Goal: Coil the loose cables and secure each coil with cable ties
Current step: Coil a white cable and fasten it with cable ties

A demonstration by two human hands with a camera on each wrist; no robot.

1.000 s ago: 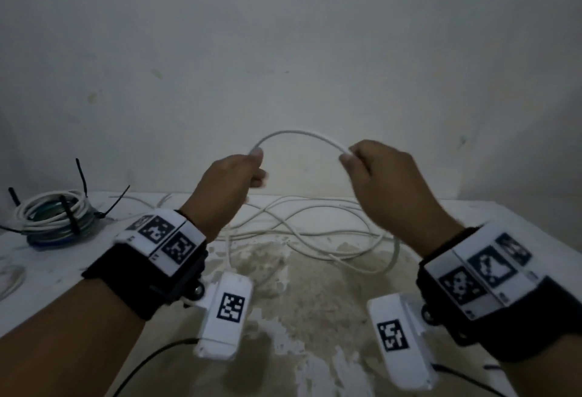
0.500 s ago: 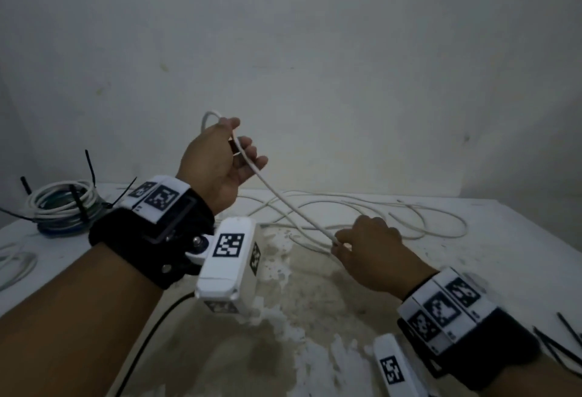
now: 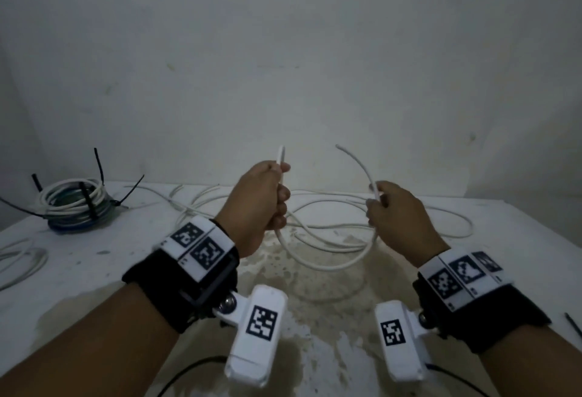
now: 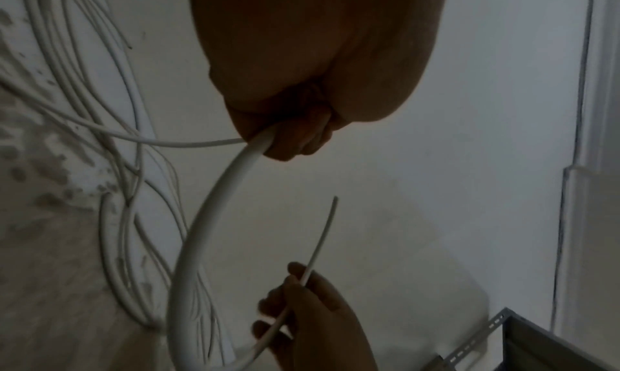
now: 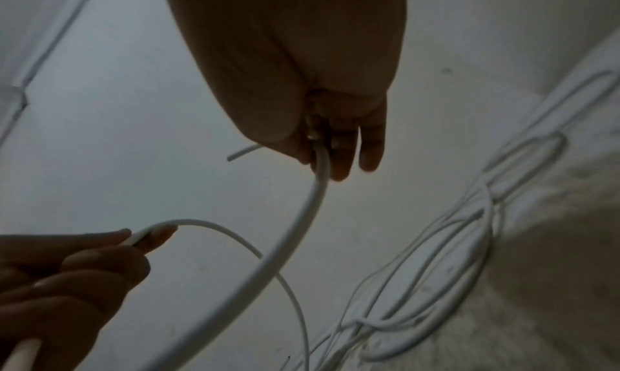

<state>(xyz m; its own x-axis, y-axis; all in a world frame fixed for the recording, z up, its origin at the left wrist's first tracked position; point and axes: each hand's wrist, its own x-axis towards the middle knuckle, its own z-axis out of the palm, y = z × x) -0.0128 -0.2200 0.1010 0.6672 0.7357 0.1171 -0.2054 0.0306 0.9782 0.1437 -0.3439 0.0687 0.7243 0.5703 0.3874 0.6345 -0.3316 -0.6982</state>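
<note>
Two hands hold one white cable (image 3: pixel 327 266) above the table (image 3: pixel 94 270) in the head view: the left hand (image 3: pixel 258 204) fists it, the right hand (image 3: pixel 396 217) pinches it near its free end, a sagging loop between them.

Left wrist view: the cable arcs from the closed left hand (image 4: pixel 302 90) down to the right hand (image 4: pixel 315 315).

Right wrist view: slack lies to the right, nearer the right hand (image 5: pixel 322 84); the next loop likely comes from there.

From the head we look forward and down over both wrists at the table (image 3: pixel 78 258) and wall. Each wrist camera sits close under its palm, facing out along the fingers. All three share the cable (image 3: pixel 327 266) (image 4: pixel 214 217) (image 5: pixel 298 233).
</note>
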